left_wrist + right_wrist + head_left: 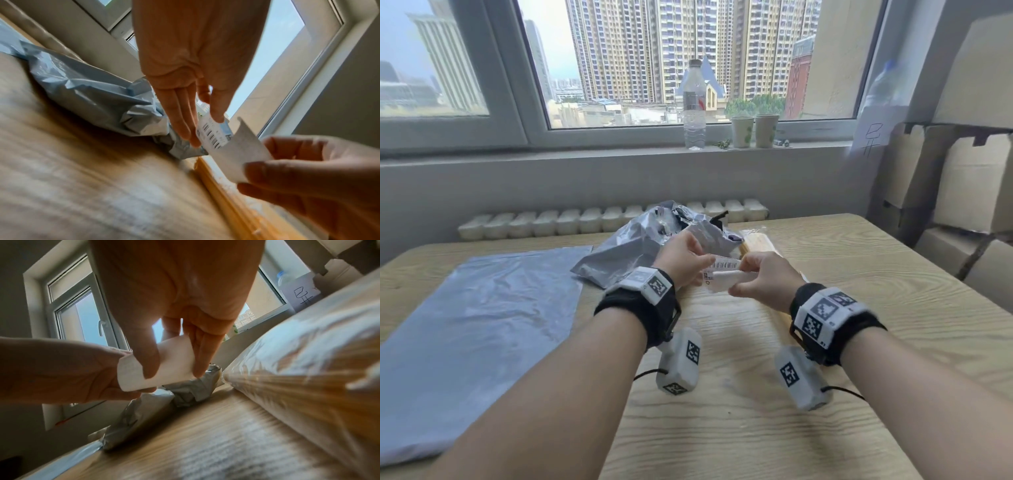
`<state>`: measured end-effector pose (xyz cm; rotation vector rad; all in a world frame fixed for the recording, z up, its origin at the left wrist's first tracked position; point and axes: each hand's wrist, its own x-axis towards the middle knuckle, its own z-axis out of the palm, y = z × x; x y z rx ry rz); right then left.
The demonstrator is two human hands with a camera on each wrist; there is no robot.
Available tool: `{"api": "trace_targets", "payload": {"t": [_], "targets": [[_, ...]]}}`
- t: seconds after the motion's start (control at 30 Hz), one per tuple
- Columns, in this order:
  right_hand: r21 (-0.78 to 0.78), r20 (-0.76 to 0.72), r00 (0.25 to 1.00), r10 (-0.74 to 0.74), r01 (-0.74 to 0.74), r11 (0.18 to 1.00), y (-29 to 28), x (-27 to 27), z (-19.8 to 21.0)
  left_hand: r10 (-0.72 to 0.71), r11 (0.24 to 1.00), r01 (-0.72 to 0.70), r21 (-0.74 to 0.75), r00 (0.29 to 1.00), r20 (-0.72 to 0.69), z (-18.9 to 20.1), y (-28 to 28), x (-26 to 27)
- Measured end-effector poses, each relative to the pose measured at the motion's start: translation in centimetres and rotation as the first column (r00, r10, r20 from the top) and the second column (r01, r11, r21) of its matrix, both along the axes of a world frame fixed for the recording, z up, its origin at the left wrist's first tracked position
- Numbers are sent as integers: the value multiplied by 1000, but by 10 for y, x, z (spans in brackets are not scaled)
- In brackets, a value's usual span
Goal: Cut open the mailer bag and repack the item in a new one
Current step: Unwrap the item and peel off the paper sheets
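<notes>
Seemingly barcode label [726,264], print unreadable
</notes>
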<state>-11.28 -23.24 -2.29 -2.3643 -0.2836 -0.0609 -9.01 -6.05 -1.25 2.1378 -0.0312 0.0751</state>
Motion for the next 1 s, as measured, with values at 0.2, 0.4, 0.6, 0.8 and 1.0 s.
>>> {"api": "trace_targets", "payload": {"t": [0.2, 0.4, 0.6, 0.8, 1.0], "targets": [[-236, -77, 990, 122, -137, 962, 2, -14, -11, -77, 978, 100, 184, 989, -128, -29, -4, -8], [-351, -134, 979, 151, -189, 917, -1, -16, -20, -82, 899, 148, 412, 982, -172, -43, -14, -12], [-284, -183, 964, 192, -239, 928, -3, -18, -17, -127, 829, 211, 518, 973, -194, -45, -15, -12], [-304, -146, 985, 97, -138, 943, 0, -14, -20, -118, 796, 220, 564, 970, -212, -50, -14, -13], [-335, -161, 976, 145, -193, 922, 2, -15, -20, -139, 743, 258, 618, 962, -235, -46, -16, -16]]}}
